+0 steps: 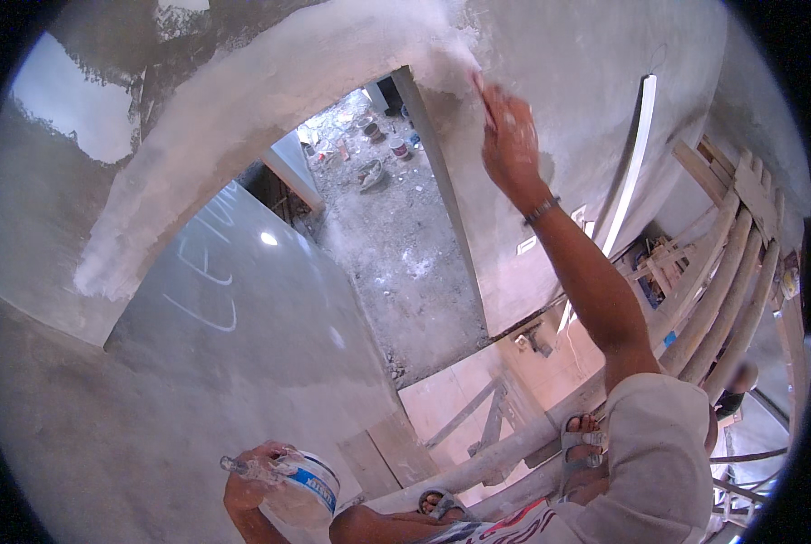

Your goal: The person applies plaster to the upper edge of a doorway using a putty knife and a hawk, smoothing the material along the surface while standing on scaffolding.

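Observation:
High on the wall, my right hand [517,150] is closed around a brush [480,89], whose head meets the plaster. A pale, wet-looking white band [242,100] runs along the wall above the doorway, ending near the brush. Low on the left, my left hand [258,471] grips a white plastic tub [317,480] with a blue label by its rim. A short whitish tool handle [233,465] juts out beside those fingers; its kind cannot be made out. What the tub contains is hidden.
I am on a scaffold of wooden poles [696,317] and planks, with sandalled feet [582,440] on it. Through the doorway, far below, buckets [399,148] stand on a dusty floor [405,263]. A lit tube lamp [637,154] stands right. Another person [737,390] is at far right.

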Available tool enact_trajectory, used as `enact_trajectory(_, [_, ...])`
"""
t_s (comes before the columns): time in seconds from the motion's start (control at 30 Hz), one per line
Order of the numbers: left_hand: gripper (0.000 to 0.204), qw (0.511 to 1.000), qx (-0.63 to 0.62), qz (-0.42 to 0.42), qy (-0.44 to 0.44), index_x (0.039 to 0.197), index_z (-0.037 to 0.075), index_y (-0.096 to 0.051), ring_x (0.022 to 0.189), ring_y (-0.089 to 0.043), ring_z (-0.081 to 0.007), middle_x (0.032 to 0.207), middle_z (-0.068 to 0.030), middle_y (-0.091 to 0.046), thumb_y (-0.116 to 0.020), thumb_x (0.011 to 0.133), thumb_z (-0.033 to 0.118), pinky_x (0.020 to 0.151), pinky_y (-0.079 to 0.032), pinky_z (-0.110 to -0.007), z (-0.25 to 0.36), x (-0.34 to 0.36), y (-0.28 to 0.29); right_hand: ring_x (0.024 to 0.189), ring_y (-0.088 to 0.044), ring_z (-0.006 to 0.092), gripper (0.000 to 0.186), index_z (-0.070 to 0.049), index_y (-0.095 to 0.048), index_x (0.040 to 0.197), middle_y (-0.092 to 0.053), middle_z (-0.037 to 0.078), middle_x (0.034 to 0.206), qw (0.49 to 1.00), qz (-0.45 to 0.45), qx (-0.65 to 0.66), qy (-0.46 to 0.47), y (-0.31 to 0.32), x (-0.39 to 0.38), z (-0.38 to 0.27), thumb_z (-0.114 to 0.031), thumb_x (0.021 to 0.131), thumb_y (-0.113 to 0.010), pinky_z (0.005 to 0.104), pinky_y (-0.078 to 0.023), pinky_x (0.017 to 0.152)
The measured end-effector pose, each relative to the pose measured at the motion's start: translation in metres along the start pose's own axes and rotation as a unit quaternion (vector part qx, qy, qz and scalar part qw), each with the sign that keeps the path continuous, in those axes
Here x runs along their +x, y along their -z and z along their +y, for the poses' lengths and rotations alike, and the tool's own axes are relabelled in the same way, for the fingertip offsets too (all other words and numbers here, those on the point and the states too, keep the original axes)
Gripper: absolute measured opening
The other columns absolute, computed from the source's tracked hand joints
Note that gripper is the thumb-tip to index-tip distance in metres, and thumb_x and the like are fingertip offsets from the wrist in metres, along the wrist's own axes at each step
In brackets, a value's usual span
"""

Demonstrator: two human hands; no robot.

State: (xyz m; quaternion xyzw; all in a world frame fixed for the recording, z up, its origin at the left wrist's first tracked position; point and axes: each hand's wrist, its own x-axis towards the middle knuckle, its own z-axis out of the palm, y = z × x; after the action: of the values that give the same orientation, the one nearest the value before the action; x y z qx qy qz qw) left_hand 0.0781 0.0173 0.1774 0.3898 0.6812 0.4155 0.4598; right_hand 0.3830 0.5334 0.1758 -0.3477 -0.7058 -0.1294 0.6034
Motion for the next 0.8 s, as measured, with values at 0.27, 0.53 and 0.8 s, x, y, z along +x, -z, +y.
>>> enact_trajectory(0.27, [0.056,1.000,-0.020,-0.017,-0.003,0.100,-0.001,-0.062,0.095,-0.059,-0.0234,0.101,-0.0135,-0.063,-0.083,0.055,0.026,0.083,-0.047,-0.037,-0.008,0.019,-0.009,0.100,-0.053,0.0290,0.048,-0.010,-0.043,0.132,-0.052,0.010,0.117,0.998,0.054,-0.029,-0.004,-0.066,0.006,-0.046,-0.010,0.085,-0.054,0.0426,-0.045,0.075])
enact_trajectory(0.53, [0.055,0.996,0.009,-0.068,-0.056,0.100,0.001,-0.062,0.094,-0.059,-0.0217,0.099,-0.0131,-0.063,-0.083,0.055,0.024,0.082,-0.047,-0.035,0.005,0.025,-0.021,0.100,-0.056,0.0269,0.042,-0.020,-0.055,0.121,-0.058,0.008,0.113,0.956,0.037,0.000,0.292,0.037,0.125,-0.006,-0.005,0.082,-0.055,0.0387,-0.048,0.079])
enact_trajectory(0.8, [0.061,0.997,0.045,-0.037,-0.048,0.100,-0.002,-0.063,0.091,-0.060,-0.0208,0.097,-0.0127,-0.064,-0.084,0.052,0.028,0.079,-0.048,-0.034,0.044,0.019,-0.060,0.103,-0.053,0.0259,0.033,-0.014,-0.061,0.110,-0.058,0.005,0.107,0.917,-0.015,-0.023,0.399,0.036,0.144,0.015,-0.014,0.078,-0.058,0.0384,-0.044,0.089])
